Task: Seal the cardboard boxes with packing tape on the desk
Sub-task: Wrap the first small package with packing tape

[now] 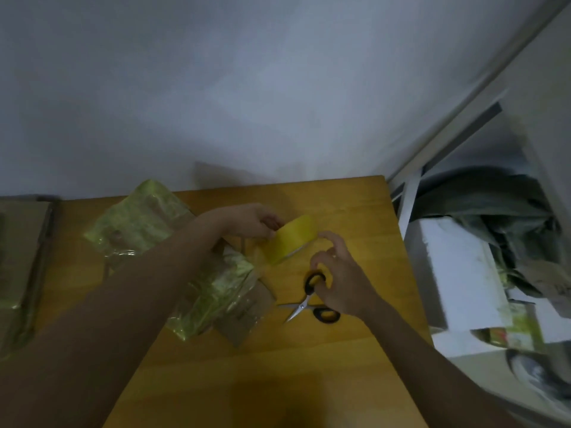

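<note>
Leftmost, a flat cardboard box [21, 254] lies at the table [278, 366] edge. Next, two tape-wrapped boxes [145, 217] [216, 291] sit under the left forearm. Left hand [253, 223] grips the yellow tape roll [292, 242], held above the table. Right hand [336, 273], fingers curled, pinches at the roll's near edge; what the grip holds is unclear. Scissors [309, 301] lie open below it.

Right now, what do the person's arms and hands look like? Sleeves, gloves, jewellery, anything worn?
Both forearms are bare as far as the frame shows: no sleeves in view. The left hand and right hand wear no gloves. No watch or wristband shows on either wrist. The picture is too dim and blurred to rule out a ring.
</note>
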A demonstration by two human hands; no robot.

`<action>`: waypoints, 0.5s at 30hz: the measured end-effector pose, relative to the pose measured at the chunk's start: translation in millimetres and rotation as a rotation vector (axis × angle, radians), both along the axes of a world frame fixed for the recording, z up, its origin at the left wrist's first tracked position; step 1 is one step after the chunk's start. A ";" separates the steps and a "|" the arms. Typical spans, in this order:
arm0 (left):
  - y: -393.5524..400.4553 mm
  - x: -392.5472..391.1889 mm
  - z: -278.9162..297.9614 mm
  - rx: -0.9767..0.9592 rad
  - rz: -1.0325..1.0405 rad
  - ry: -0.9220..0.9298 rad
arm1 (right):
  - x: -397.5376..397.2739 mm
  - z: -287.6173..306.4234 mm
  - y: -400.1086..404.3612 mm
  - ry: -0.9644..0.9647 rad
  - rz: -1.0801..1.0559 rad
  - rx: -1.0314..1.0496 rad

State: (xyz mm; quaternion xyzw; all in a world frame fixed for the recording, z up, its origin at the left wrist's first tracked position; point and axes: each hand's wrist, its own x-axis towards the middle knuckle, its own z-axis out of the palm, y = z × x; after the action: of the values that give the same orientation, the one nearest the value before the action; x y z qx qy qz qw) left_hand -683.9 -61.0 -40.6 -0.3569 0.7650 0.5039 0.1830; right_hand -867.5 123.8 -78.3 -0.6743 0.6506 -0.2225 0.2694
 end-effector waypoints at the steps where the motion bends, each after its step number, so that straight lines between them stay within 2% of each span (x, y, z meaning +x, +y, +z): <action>1: 0.9 -0.1 -0.7 0.009 0.022 0.017 | 2.2 -3.4 11.4 0.059 0.039 0.004; 4: 5.5 -1.3 0.7 0.050 0.056 0.050 | 6.7 -13.6 32.1 0.159 0.084 -0.003; 8: 9.3 -4.4 3.2 0.041 0.064 0.052 | 15.1 -39.0 58.5 0.393 0.220 0.351; 15: 10.9 -3.9 2.1 0.004 0.028 0.004 | 11.6 -42.3 50.8 0.392 0.149 0.419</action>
State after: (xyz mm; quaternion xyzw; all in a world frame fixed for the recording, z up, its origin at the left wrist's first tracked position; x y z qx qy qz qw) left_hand -687.8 -50.1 -38.5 -0.3662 0.7593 0.5086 0.1751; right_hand -856.0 174.6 -120.6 -0.6799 0.6708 0.0717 0.2875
